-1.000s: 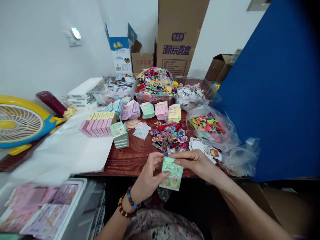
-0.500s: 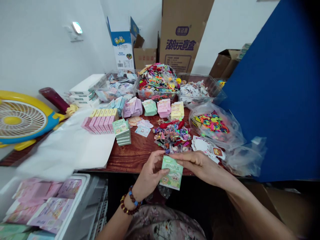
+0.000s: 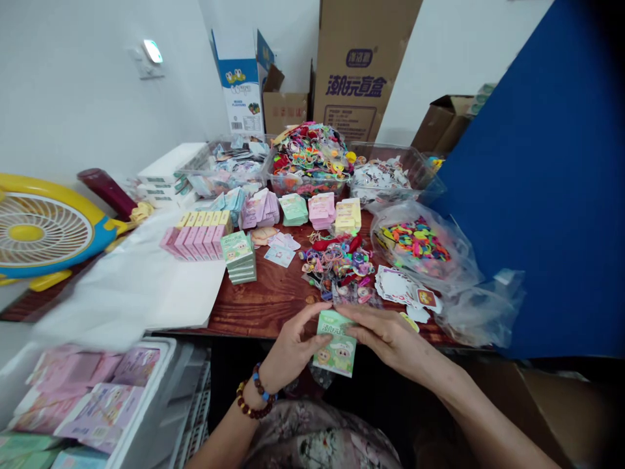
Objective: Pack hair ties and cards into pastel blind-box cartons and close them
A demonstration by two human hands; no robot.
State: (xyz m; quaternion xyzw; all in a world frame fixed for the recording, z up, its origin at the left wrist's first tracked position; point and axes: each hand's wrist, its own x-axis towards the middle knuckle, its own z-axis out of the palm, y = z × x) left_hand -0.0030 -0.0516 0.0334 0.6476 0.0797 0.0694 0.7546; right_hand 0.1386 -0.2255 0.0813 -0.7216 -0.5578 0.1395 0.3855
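Where left grip and right grip seemingly clasp it, the green box hides.

blue-brown bead bracelet | brown-gold bead bracelet | clothing — floral print, dusky pink

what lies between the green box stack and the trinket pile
In the head view, a few loose printed cards lie between the green box stack and the trinket pile, on the wooden tabletop.

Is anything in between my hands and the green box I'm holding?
Nothing visible. The left hand holds the green box at its left side, thumb on the front, and the right hand touches its upper right.
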